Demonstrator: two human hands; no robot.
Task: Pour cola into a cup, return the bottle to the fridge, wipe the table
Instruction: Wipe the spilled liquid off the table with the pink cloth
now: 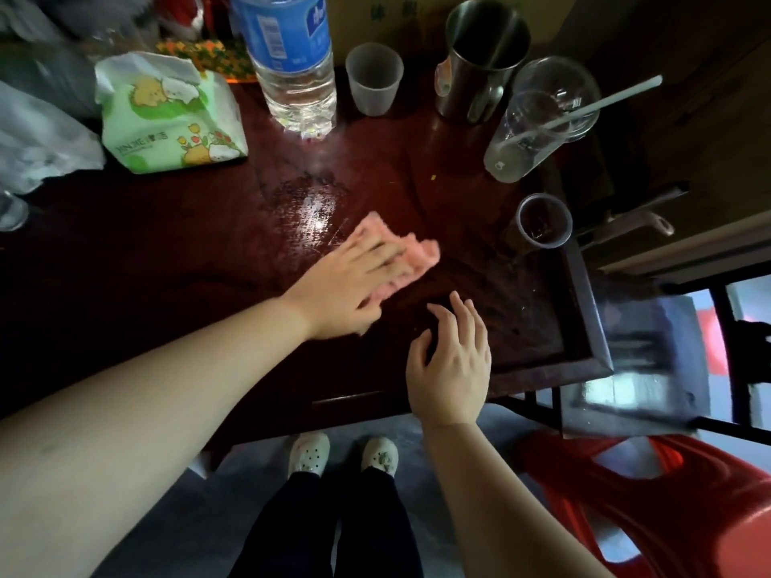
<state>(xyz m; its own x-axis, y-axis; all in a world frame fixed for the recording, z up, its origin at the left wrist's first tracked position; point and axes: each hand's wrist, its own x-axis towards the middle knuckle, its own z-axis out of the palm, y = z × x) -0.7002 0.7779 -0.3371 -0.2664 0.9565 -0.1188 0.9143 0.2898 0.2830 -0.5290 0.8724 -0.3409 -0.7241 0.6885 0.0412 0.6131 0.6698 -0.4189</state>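
Pink cloth [419, 254] lies on the dark wooden table [167, 252], just right of a wet, shiny patch [313, 204]. The left hand [346, 285] presses it flat with straightened fingers. The right hand [452, 360] is near the table's front edge, fingers loosely spread and holding nothing; whether it touches the wood is unclear. A small clear cup [544, 221] of dark cola stands by the right edge, apart from the 2 hands.

We see bare table [146, 252] near left; water bottle [292, 68], plastic cup [374, 79] and steel mug [479, 56] block the far side; filled cup [542, 221] stands right.
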